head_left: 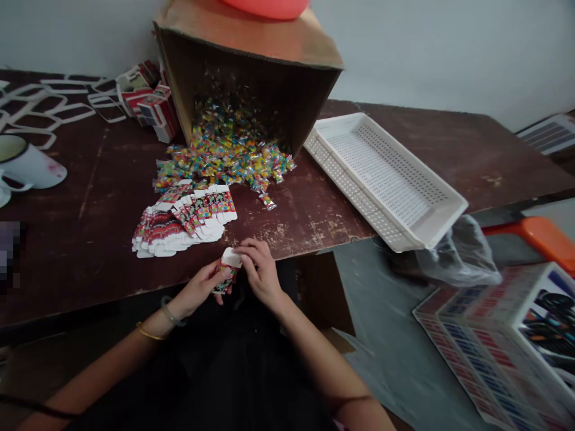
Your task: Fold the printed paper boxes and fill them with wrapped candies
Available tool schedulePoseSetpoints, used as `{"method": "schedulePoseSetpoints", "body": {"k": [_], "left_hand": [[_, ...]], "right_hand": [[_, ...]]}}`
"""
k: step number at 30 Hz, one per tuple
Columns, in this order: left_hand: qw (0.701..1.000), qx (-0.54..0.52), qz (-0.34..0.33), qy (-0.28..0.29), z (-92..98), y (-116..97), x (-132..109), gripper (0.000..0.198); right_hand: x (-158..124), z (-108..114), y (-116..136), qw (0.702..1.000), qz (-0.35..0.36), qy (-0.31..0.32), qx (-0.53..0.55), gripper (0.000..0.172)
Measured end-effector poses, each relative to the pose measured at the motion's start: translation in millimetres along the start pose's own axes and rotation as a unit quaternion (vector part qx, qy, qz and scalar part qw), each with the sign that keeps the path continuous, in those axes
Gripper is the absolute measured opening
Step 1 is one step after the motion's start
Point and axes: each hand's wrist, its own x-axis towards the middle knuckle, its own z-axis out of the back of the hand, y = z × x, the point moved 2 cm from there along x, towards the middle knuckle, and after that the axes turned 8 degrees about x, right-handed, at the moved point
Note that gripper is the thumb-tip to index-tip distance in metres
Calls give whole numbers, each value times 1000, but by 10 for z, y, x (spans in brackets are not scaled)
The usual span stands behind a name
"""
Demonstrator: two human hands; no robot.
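My left hand (197, 291) and my right hand (261, 272) meet at the near edge of the dark wooden table (314, 209), both closed on one small printed carton (227, 270) with a white flap at its top. Just beyond it lies a fanned stack of flat printed cartons (184, 221). Behind the stack, a heap of small colourful wrapped candies (224, 152) spills from a cardboard box (251, 66) tipped on its side.
A white perforated plastic tray (386, 179) overhangs the table's right edge. Assembled small boxes (150, 99) and white cut-outs lie at back left, a white mug (31, 164) at far left. A clear bag (458, 254), an orange stool (543, 236) and a printed box (503, 341) sit to the right.
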Motion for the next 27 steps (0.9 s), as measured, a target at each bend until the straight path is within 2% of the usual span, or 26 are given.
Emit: {"method": "schedulePoseSetpoints", "body": {"k": [3,5,7,9,11,13,15,18,22,24,27], "left_hand": [[999,-35,33,-16,24,9,33,57],[998,-42,41,-6,32,-5,49,53],[998,-50,36,19,31,-20,55,46],[997,-53,36,38,25,-17,48,43],[998,-44,37,39,20,0,35,41],[999,-17,30,28,19,15,24,37],[1000,1,22,20,26,18,25,33],[999,-23,24,17,52,5,48,33],[999,-36,20,10,79,-32,62,32],[998,-51,13,30,68,-56,39,33],[996,-35,19,78,42,-80,-9,37]], "right_hand": [[-81,-20,-3,999,-22,-4,45,27],[-122,-41,-50,990,-68,-17,124,27],[-144,-69,-133,962,-153,-20,226,32],[-145,-105,-206,922,-232,26,309,38],[-124,-110,-235,904,-265,73,328,37],[-87,-69,-211,928,-230,94,278,30],[-54,-16,-141,958,-149,119,215,19],[-45,29,-38,968,-68,150,187,23],[-39,34,-18,976,-85,71,186,26],[-22,29,-36,981,-86,39,171,22],[-7,25,-87,980,-93,27,172,19]]}}
